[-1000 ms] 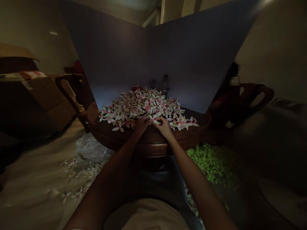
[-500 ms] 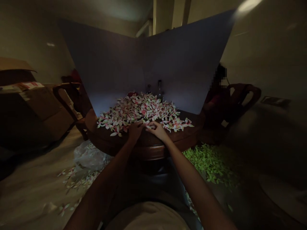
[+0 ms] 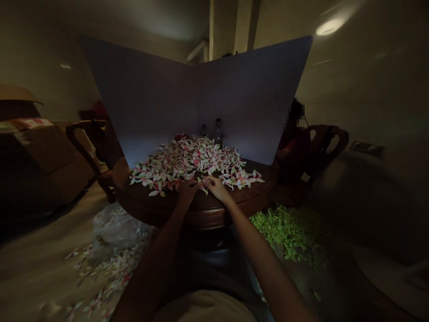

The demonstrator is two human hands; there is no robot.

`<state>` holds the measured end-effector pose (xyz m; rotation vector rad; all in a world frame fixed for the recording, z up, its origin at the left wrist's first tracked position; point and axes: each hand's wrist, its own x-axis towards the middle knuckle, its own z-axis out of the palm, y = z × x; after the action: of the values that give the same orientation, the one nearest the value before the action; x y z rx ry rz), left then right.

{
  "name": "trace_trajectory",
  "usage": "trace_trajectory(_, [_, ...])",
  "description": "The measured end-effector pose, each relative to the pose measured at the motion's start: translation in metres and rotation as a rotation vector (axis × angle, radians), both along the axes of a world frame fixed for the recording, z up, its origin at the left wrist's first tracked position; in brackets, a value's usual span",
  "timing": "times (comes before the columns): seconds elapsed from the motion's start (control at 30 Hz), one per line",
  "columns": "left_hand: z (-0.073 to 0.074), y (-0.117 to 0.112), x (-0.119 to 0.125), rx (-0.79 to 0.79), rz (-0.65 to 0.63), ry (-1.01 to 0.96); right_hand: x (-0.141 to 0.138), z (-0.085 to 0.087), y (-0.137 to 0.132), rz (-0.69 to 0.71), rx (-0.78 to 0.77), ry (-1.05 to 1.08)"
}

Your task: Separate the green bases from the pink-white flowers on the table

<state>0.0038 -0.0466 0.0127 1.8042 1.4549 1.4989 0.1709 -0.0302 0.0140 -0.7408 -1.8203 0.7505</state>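
A heap of pink-and-white artificial flowers covers a round dark wooden table. My left hand and my right hand meet at the near edge of the heap, fingers curled and pinched together on a flower between them. Both forearms reach forward from the bottom of the view. The room is dim, so the fingertips are hard to make out.
A folded grey board stands behind the heap, with two small bottles at its foot. Green leaf pieces lie on the floor at right, fallen flowers and a plastic bag at left. Another person sits at right. Wooden chairs flank the table.
Both hands have drawn back slightly toward the table's near edge, staying together. The view has tilted, so the table sits lower in frame.
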Motion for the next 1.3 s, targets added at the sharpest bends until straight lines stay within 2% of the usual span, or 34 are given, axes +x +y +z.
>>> trace_trajectory(0.23, [-0.003, 0.0, 0.0, -0.025, -0.067, -0.005, -0.002, -0.006, 0.006, -0.016, 0.0, -0.01])
trace_trajectory(0.33, [0.007, 0.007, 0.0, -0.014, -0.087, -0.002, -0.002, 0.001, 0.016, -0.065, 0.012, -0.009])
trace_trajectory(0.43, [0.034, 0.027, 0.001, 0.04, -0.08, 0.001, -0.004, 0.025, 0.033, -0.131, 0.07, 0.028])
trace_trajectory(0.57, [0.082, 0.064, 0.005, 0.158, -0.068, 0.012, -0.01, 0.073, 0.059, -0.214, 0.166, 0.131])
trace_trajectory(0.63, [0.1, 0.082, 0.008, 0.214, -0.055, 0.017, -0.014, 0.093, 0.071, -0.242, 0.192, 0.174])
trace_trajectory(0.73, [0.117, 0.105, 0.013, 0.297, -0.023, 0.007, -0.016, 0.112, 0.087, -0.318, 0.264, 0.206])
trace_trajectory(0.8, [0.123, 0.119, 0.017, 0.341, 0.008, -0.009, -0.017, 0.115, 0.096, -0.393, 0.348, 0.22])
trace_trajectory(0.9, [0.124, 0.134, 0.023, 0.404, 0.034, -0.018, -0.017, 0.106, 0.106, -0.497, 0.443, 0.263])
trace_trajectory(1.0, [0.109, 0.142, 0.026, 0.43, 0.057, -0.004, -0.016, 0.085, 0.113, -0.585, 0.462, 0.267])
trace_trajectory(1.1, [0.086, 0.143, 0.022, 0.425, 0.109, 0.068, -0.012, 0.065, 0.119, -0.565, 0.495, 0.12])
trace_trajectory(1.17, [0.075, 0.141, 0.016, 0.425, 0.068, 0.152, -0.009, 0.058, 0.123, -0.529, 0.489, 0.037])
trace_trajectory(1.3, [0.072, 0.141, 0.004, 0.409, 0.121, 0.091, -0.008, 0.058, 0.126, -0.518, 0.403, -0.013])
